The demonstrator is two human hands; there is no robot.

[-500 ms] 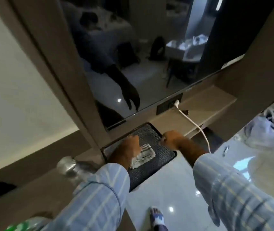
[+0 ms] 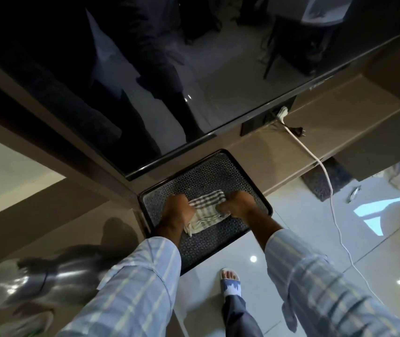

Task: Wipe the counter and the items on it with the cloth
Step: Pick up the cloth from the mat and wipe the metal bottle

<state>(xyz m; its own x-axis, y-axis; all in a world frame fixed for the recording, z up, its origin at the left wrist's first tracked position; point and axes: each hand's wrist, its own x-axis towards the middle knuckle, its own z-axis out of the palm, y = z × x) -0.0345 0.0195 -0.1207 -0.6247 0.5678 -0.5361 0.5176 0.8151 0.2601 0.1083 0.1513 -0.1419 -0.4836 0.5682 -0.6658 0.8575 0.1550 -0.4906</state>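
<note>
A checked white and grey cloth (image 2: 207,210) lies folded on a black patterned tray (image 2: 208,173) that sits on the brown counter (image 2: 315,127) and juts over its front edge. My left hand (image 2: 177,209) grips the cloth's left side, fingers curled down on it. My right hand (image 2: 239,204) holds the cloth's right edge, pressing it onto the tray. Both striped sleeves reach in from below.
A dark glossy screen (image 2: 145,81) stands right behind the tray. A white plug and cable (image 2: 315,159) run from a socket across the counter down to the tiled floor. A shiny steel kettle (image 2: 48,278) stands at the left, blurred. My sandalled foot (image 2: 230,280) is below.
My right hand has moved left from the tray's right edge onto the cloth. The cloth is now held between both hands. The view has tilted closer to the tray.
</note>
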